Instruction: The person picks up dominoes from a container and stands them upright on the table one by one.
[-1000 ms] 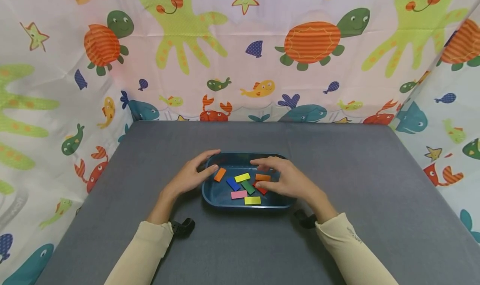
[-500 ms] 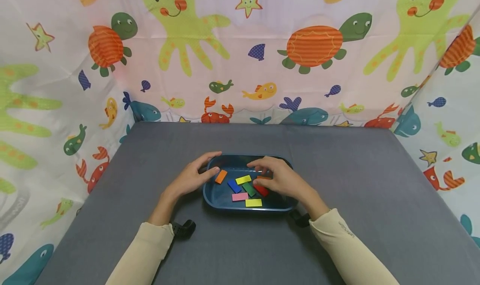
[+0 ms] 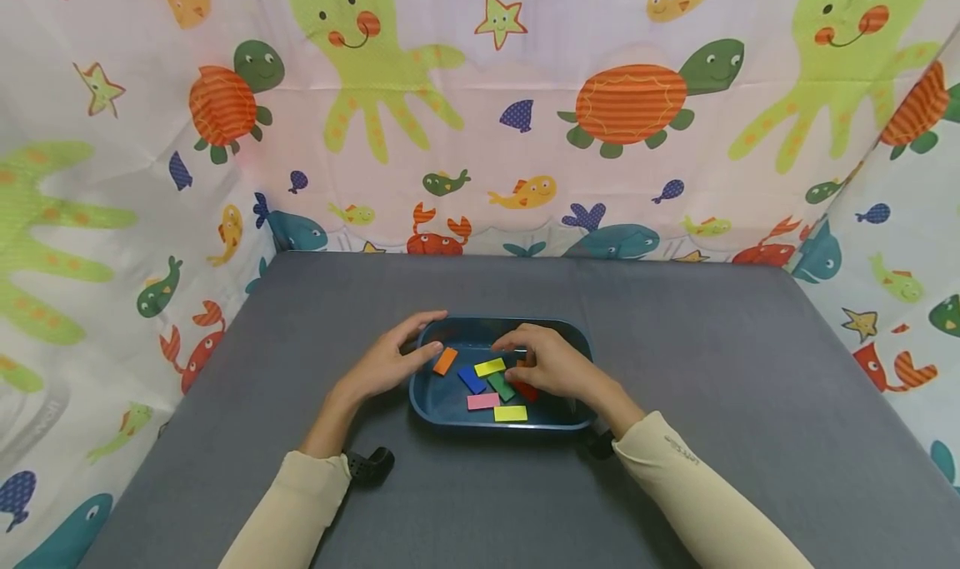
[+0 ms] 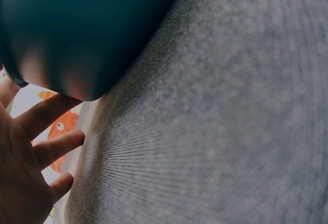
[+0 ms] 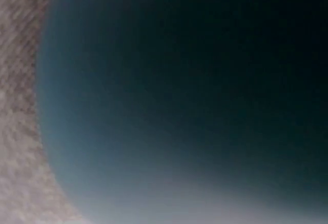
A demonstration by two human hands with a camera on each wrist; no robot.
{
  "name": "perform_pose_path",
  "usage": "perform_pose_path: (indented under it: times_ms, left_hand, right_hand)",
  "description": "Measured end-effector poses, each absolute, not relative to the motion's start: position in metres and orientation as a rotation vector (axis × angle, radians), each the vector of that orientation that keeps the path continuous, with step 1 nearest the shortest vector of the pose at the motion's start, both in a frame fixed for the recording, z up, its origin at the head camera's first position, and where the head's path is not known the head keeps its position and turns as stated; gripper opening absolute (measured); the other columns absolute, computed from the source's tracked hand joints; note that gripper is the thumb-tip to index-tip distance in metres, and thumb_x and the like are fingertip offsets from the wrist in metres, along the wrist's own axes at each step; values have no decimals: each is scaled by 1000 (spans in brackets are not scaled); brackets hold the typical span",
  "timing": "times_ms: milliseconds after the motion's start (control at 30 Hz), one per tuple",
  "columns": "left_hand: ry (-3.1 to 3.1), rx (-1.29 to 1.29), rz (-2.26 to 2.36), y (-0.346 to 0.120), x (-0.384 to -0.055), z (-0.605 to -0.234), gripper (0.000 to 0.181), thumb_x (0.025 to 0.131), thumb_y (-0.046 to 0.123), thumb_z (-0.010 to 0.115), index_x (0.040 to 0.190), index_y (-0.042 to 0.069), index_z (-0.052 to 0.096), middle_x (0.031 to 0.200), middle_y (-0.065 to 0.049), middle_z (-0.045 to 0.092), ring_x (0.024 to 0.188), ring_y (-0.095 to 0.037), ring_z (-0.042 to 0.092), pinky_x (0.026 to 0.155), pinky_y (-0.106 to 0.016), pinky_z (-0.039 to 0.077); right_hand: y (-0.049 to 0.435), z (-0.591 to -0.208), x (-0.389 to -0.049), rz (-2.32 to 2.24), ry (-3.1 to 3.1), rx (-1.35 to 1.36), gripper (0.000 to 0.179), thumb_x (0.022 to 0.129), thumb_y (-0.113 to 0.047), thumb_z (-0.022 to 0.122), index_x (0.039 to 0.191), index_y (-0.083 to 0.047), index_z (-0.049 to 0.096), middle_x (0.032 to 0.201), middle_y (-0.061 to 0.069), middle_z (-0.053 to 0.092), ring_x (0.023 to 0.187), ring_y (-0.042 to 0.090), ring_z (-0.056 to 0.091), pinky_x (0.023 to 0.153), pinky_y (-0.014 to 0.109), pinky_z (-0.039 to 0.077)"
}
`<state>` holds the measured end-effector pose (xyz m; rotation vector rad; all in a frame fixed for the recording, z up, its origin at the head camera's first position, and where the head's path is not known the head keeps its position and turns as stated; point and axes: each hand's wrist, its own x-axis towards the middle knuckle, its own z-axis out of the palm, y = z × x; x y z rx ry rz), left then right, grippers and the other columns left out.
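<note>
A dark blue tray point(image 3: 450, 415) with rounded corners stands on the grey table. My left hand point(image 3: 386, 361) rests at its left end, thumb over the rim and forefinger along the far corner. The left wrist view shows straight, spread fingers point(image 4: 59, 149) beside and below the tray wall. My right hand point(image 3: 558, 365) is inside the tray at the right, thumb and forefinger apart. Beneath it, a red block point(image 3: 528, 391) and another orange one are partly covered. Near its thumb lie a green block point(image 3: 501, 386) and a yellow block point(image 3: 491, 366). Only blurred tray wall point(image 5: 102, 131) shows in the right wrist view.
Also in the tray are an orange block point(image 3: 446, 361), a blue block point(image 3: 472, 379), a pink block point(image 3: 483, 401) and a second yellow block point(image 3: 511, 414). Curtains point(image 3: 510, 77) printed with sea animals border the grey table point(image 3: 480, 502) at the back and sides.
My right hand has shifted left and lower over the orange and red blocks, covering more of them. The left hand stays at the tray's left end. The head view has tilted slightly.
</note>
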<state>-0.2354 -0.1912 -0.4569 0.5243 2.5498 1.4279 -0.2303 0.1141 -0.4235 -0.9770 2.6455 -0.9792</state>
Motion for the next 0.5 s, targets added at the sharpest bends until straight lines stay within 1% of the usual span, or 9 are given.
perform_pose_path:
  times_ms: [133,200,267,333,500]
  left_hand:
    - [2546,510,1425,-191,-235,-457,52,100,46,62,149,42,45,162,1,40,151,-39,34,108,-63,45]
    - [2547,507,1420,-191,-235,-457,52,100,46,62,149,42,45,162,0,39,151,-40,35,109,-63,44]
    - [2552,504,1413,-191,-234,-456,53,100,46,62,149,43,44,162,0,39,150,-40,35,110,-64,43]
    - [2555,504,1409,-191,-233,-455,53,100,47,62,149,44,44,162,0,39,150,-41,35,111,-64,41]
    - [2553,502,1405,-189,-233,-454,53,99,48,62,149,44,44,163,0,39,150,-41,35,112,-65,39]
  right_hand:
    - [112,-426,-231,-979,2644,-959,36,92,-13,76,127,-11,70,122,10,68,88,22,59,78,28,54]
    - [110,-427,-232,-968,2644,-951,36,92,-13,75,128,-12,70,123,10,68,92,23,59,80,30,54]
    - [109,-427,-232,-963,2634,-939,38,92,-12,75,130,-12,69,126,9,68,91,23,59,79,31,55]
    - [108,-427,-232,-965,2618,-926,41,93,-11,75,133,-12,67,130,8,67,88,20,58,78,28,55]
    - [107,-427,-232,-993,2550,-904,46,93,-9,74,138,-12,63,137,10,65,71,16,57,64,23,53]
